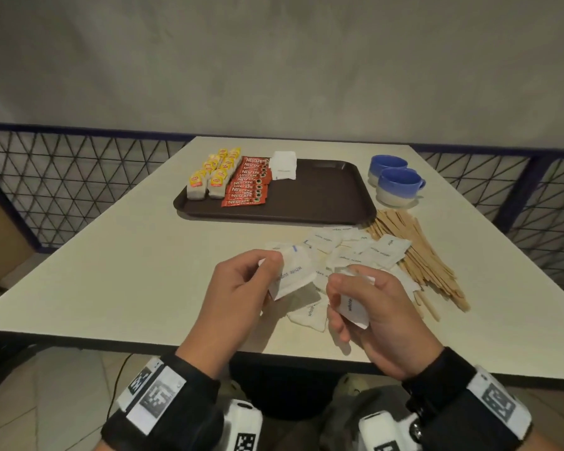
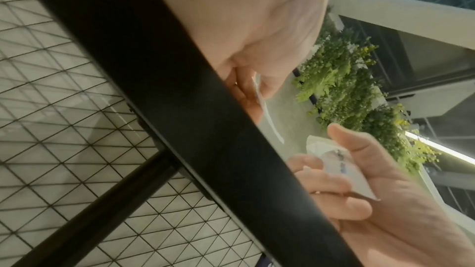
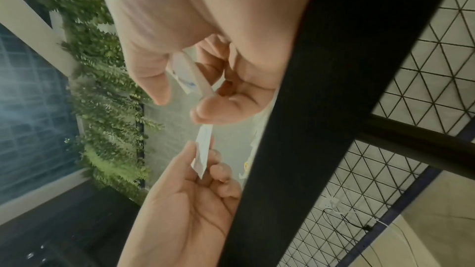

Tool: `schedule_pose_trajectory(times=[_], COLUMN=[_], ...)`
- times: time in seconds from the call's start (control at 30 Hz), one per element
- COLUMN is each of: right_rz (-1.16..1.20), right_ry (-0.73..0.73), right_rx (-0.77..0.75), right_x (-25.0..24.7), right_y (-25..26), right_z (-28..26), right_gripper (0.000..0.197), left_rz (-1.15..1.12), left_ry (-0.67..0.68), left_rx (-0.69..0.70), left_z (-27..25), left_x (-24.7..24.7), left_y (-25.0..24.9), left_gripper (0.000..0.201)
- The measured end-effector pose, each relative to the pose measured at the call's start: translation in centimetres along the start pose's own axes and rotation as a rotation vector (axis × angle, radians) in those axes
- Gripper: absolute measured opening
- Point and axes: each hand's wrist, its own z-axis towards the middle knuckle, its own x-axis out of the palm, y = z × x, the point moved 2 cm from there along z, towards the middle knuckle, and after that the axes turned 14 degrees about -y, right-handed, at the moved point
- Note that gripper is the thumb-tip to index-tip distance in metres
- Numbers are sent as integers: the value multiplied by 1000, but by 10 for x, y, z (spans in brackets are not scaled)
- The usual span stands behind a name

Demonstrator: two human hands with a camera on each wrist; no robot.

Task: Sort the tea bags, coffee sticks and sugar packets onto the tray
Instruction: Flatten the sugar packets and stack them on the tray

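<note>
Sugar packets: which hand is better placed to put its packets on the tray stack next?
Probably the left hand: its sugar packets are nearer the tray stack; the right hand also holds packets.

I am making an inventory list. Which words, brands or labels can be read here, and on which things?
"NESCAFE": coffee sticks on the tray.
"white sugar": sugar packet in left hand.
"white": sugar packet in right hand.
Tea bags: red logo on yellow tags, unreadable.
</note>
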Motion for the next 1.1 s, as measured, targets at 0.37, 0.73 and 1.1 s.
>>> schedule_pose_trajectory(times=[0.37,0.73,1.1], right_rz=[32,-152,-328], right_ry=[24,-143,-124], right_rx=[-101,-104,-201], right_x=[1,9,14], right_y=[-2,-11,-8], right_z=[1,1,-7], right_gripper=[38,8,11], left_rz=[-123,-143,-76], left_ry=[-23,88,129], left_rx=[-33,-18,53], left_z=[4,2,0], left_x=[-7,-7,-4], left_y=[12,15,15], left_gripper=[25,26,19])
